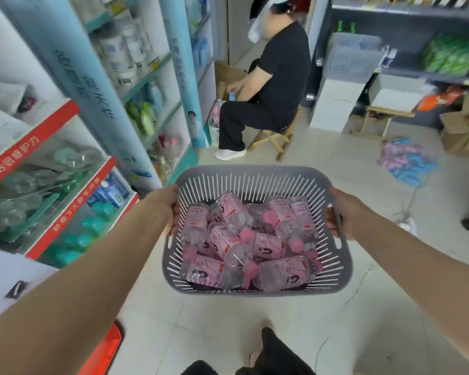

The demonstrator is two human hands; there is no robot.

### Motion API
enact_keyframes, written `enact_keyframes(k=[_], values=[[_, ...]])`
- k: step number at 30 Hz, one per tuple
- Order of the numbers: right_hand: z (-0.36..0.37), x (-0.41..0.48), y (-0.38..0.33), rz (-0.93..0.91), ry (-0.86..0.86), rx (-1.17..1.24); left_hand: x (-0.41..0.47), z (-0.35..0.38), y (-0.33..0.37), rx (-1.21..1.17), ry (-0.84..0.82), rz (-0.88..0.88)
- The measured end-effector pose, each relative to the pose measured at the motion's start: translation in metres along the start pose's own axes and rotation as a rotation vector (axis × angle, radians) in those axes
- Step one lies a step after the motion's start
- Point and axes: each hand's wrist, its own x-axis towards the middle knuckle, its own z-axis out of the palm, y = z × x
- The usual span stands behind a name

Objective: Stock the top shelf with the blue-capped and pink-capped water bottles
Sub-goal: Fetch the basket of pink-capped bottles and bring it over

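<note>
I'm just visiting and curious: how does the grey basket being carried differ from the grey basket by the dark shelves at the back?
The carried basket is held in the air by the left hand and right hand; the far basket sits on white boxes. The carried basket holds pink-capped bottles; the far basket shows something blue through its slots. Both are grey slotted plastic.

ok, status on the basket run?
Left grip and right grip hold the basket by its sides. Pink-capped bottles piled inside. Seated person ahead.
</note>
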Motion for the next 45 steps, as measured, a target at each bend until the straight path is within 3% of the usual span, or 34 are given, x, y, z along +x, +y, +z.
enact_keyframes(k=[9,22,29,45], values=[[-0.126,0.109,-0.068,0.050,0.164,0.184,0.036,0.193,0.120,0.153,-0.148,0.010],[-0.242,0.264,-0.182,0.170,0.308,0.404,0.104,0.457,0.305,0.481,-0.252,0.040],[-0.331,0.364,-0.263,0.145,0.323,0.471,0.129,0.609,0.398,0.433,-0.294,0.079],[-0.533,0.604,-0.485,0.113,0.367,0.349,0.175,0.914,0.576,0.423,-0.317,0.083]])
